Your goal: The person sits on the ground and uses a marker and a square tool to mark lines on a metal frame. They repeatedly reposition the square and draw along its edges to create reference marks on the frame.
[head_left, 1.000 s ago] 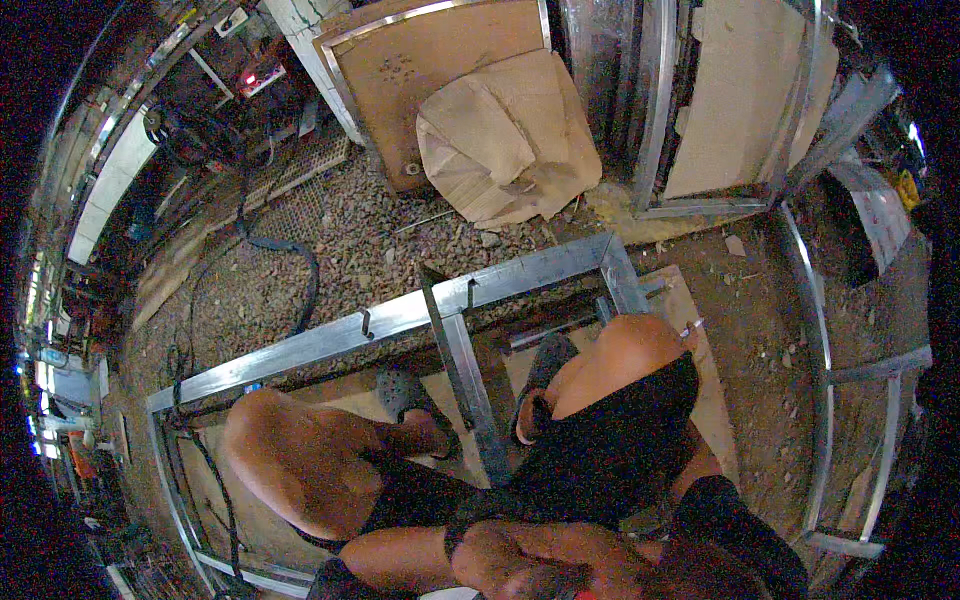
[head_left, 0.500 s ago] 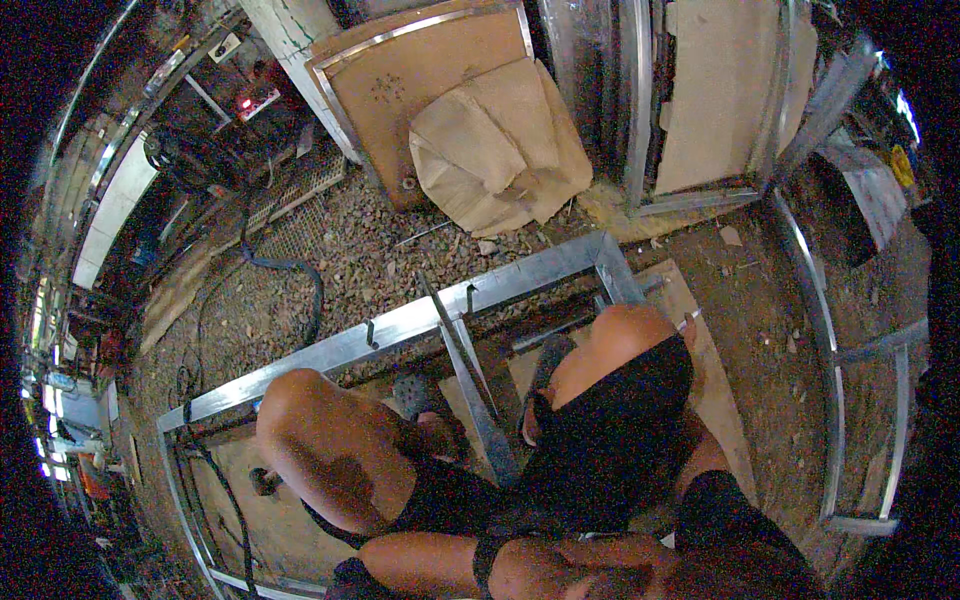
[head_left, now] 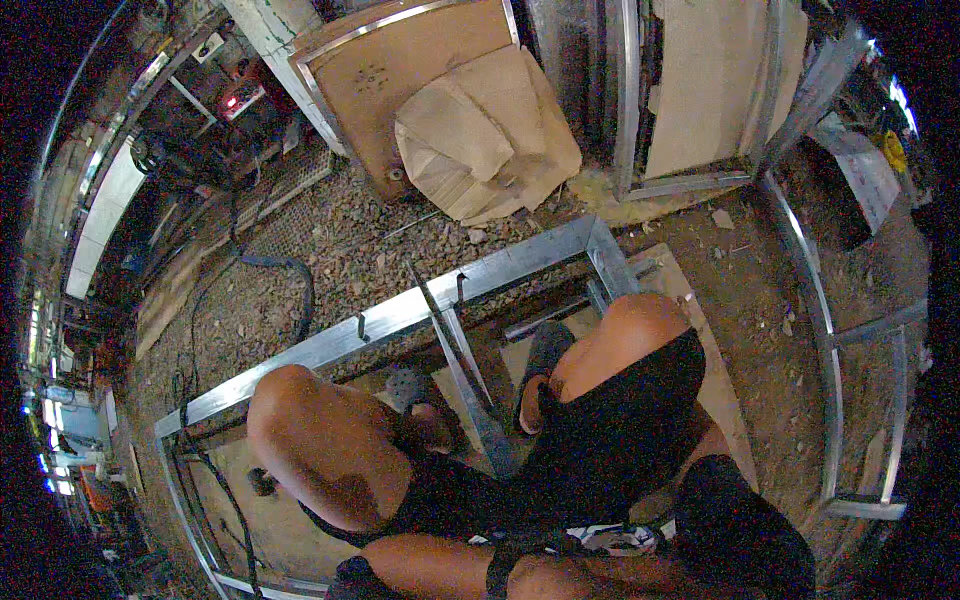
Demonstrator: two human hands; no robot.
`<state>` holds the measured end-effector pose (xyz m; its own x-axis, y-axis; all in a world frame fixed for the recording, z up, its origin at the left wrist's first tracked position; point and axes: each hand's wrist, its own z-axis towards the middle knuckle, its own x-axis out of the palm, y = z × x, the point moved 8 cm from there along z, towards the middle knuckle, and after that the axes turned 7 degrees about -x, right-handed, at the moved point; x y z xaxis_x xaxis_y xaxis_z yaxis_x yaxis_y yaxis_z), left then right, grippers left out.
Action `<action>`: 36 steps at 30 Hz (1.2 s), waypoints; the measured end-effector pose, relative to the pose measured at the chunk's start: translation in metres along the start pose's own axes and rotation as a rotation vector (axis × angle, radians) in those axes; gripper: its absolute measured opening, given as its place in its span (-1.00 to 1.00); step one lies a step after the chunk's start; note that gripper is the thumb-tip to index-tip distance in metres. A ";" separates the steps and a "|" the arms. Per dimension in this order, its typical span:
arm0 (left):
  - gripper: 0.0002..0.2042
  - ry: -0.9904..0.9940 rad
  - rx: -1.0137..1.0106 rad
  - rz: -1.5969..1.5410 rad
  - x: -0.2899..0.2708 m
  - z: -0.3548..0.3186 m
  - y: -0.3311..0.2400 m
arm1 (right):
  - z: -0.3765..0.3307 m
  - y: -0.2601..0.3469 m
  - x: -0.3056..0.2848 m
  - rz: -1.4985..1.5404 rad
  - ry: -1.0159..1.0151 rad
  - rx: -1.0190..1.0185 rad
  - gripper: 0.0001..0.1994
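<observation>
My left forearm crosses my lap at the lower edge. A dark band circles its wrist, and my left hand (head_left: 560, 578) lies beyond it, fingers too dim and cut off to read. Black cloth covers part of my right arm; my right hand (head_left: 688, 301) is mostly hidden behind my right knee, where the small pale tip of a thin white stick (head_left: 690, 296) shows. A silvery metal frame (head_left: 395, 315) lies on the ground around my feet, with a crossbar (head_left: 475, 400) between them. Two dark hooked pieces (head_left: 361, 327) stand on its far rail.
Brown paper (head_left: 490, 150) leans on a framed brown panel (head_left: 375, 85). Another metal frame (head_left: 825, 350) lies at right. Gravel (head_left: 345, 250) spreads ahead, crossed by a dark hose (head_left: 307, 290). A dark cable (head_left: 235, 510) runs over the left of my frame.
The view has shifted slightly, so the scene sits a little higher and further left. The white stick beside my right knee shows less. A pale patterned patch now shows at my lap.
</observation>
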<state>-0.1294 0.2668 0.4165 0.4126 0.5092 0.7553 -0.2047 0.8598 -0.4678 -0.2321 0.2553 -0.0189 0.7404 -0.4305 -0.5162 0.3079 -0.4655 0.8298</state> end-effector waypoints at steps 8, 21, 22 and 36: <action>-0.53 -0.051 -0.024 0.050 -0.002 0.002 0.000 | -0.001 0.003 -0.003 0.004 0.002 0.000 -0.48; -0.58 -1.845 0.216 1.749 -0.259 -0.198 -0.119 | 0.070 -0.023 -0.100 -0.124 -0.228 0.005 -0.47; -0.54 -1.935 0.208 1.755 -0.277 -0.224 -0.120 | 0.077 -0.015 -0.101 -0.141 -0.250 -0.018 -0.47; -0.28 -2.001 -0.263 1.689 -0.398 -0.239 -0.119 | 0.240 0.169 0.065 -0.054 0.350 -0.841 -0.42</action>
<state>-0.0573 -0.0471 0.0617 -0.6685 -0.0339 -0.7429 0.7409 0.0564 -0.6693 -0.2751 -0.0369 0.0371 0.8091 -0.1015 -0.5788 0.5798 0.2984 0.7581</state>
